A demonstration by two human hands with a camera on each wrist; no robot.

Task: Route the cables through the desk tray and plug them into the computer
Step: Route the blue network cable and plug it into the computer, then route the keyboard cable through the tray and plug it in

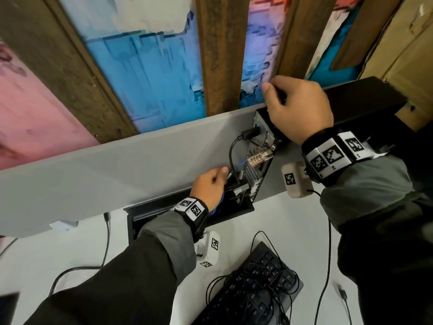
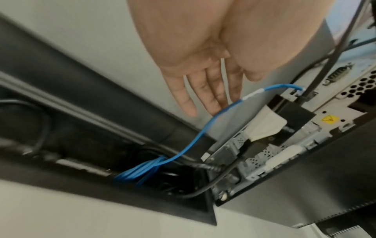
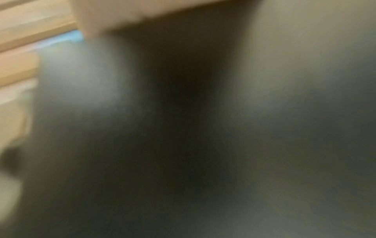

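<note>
A: Hands, quick?

B: Left hand (image 2: 203, 53) released, fingers (image 2: 211, 99) straight, tips right by the blue network cable (image 2: 189, 149); touching or not, can't tell. Right hand (image 1: 297, 111) curled over the top rear edge of the computer (image 1: 365, 99), steadying it by the look of it. Right wrist view is all blur.

A: Where's the cable?

B: One end sits at a port on the computer's rear panel (image 2: 323, 119). From there it runs away from the computer and down into the black desk tray (image 2: 85, 128) just beside the panel's lower end, where the slack lies bunched in loops.

A: Axis, pointing?

B: Long axis runs diagonally, tray up to panel. Plug end points into the panel. Looks seated, but can't confirm a latch.

A: Risks?

B: Left fingers could snag the free span and tug the plug out if it isn't clicked in. Black cables (image 2: 227, 173) cross the same tray corner, so the blue loops could tangle with them. If the right hand tips the computer, the short span goes taut. Black power cable (image 1: 234, 148) sits higher up the same panel, could get knocked too.
</note>
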